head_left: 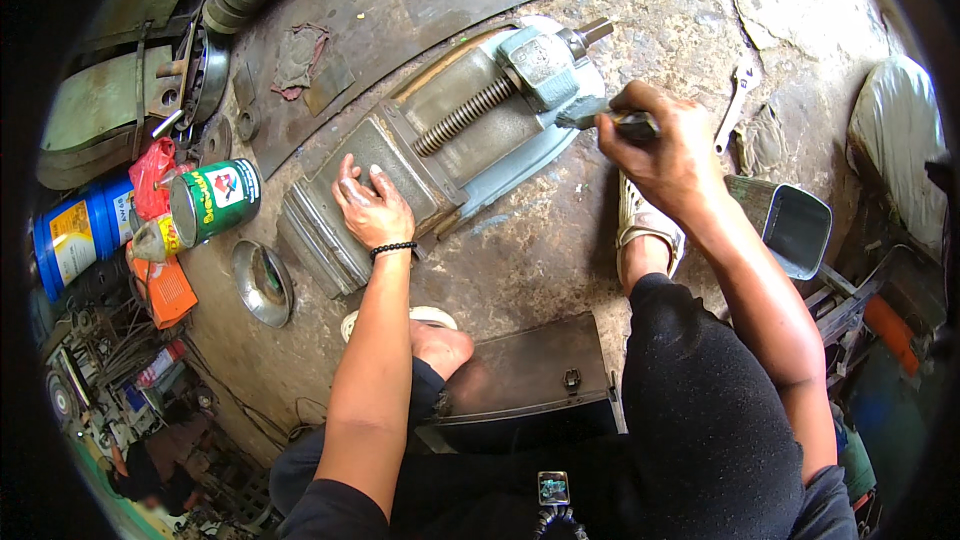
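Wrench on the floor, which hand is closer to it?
Right. The right hand, holding a brush, is close by, to the left of the wrench in the picture; the left hand is much farther left, resting on the vise.

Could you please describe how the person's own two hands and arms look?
Both are ungloved. The left hand has a black beaded bracelet at its wrist; the right hand shows none. Dark short sleeves leave the forearms bare.
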`<state>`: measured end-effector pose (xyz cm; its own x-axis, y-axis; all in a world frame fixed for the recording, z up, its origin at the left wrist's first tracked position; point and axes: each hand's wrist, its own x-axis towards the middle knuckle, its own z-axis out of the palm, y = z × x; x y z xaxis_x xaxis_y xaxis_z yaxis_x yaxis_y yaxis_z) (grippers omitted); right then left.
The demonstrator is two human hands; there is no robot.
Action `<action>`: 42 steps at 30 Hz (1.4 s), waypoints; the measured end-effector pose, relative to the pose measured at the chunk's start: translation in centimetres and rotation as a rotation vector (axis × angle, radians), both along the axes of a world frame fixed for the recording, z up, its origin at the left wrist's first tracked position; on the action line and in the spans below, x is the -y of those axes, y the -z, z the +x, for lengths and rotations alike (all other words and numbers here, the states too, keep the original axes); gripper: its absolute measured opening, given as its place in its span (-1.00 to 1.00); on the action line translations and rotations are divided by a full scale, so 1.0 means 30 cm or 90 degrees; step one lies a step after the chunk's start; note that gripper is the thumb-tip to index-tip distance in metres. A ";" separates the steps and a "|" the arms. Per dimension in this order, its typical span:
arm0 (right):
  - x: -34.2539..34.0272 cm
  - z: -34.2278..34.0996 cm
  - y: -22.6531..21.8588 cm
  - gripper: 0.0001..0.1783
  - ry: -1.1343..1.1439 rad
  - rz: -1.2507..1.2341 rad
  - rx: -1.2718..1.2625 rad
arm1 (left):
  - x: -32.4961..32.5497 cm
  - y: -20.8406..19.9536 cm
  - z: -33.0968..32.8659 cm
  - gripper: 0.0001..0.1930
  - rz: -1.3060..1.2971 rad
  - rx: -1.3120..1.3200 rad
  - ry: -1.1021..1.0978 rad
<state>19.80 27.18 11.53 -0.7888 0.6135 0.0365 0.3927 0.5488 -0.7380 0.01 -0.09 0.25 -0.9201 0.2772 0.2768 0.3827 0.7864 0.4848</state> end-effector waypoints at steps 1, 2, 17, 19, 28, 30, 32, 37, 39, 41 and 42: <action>-0.002 -0.018 0.020 -0.75 -0.010 0.010 0.034 | 0.001 0.000 -0.001 -0.60 0.005 -0.009 0.006; -0.005 -0.035 0.034 -0.74 -0.026 -0.008 0.021 | 0.000 -0.001 -0.001 -0.60 0.010 -0.017 0.011; -0.041 0.132 -0.025 -0.73 0.031 -0.245 0.127 | 0.005 0.000 -0.009 -0.61 0.004 -0.039 0.029; 0.002 0.143 0.031 -0.74 -0.058 -0.255 0.144 | 0.007 0.004 -0.009 -0.60 0.000 0.002 0.002; 0.087 0.135 0.100 -0.69 -0.243 -0.210 0.104 | 0.005 0.003 -0.008 -0.60 0.006 -0.037 0.028; 0.091 0.142 0.107 -0.68 -0.248 -0.232 0.097 | 0.004 0.002 -0.010 -0.59 0.003 -0.034 0.024; 0.099 0.148 0.121 -0.67 -0.237 -0.228 0.064 | 0.004 0.003 -0.008 -0.59 -0.009 -0.032 0.015; 0.054 0.153 0.163 -0.71 -0.089 -0.146 0.123 | 0.006 0.008 -0.006 -0.60 0.006 -0.052 0.037; 0.029 0.148 0.176 -0.72 0.003 -0.303 0.174 | 0.007 0.007 -0.007 -0.62 0.002 -0.053 0.033; 0.010 0.148 0.185 -0.73 0.029 -0.424 0.179 | 0.007 0.005 -0.008 -0.62 -0.035 -0.097 0.052; 0.010 0.151 0.189 -0.72 0.008 -0.426 0.178 | 0.008 0.003 -0.008 -0.62 -0.024 -0.090 0.066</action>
<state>24.32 26.87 5.87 -0.7067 0.4430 -0.5516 0.6189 0.0094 -0.7854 -0.21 -0.32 0.15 -0.8386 0.3807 0.3897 0.5250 0.7557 0.3915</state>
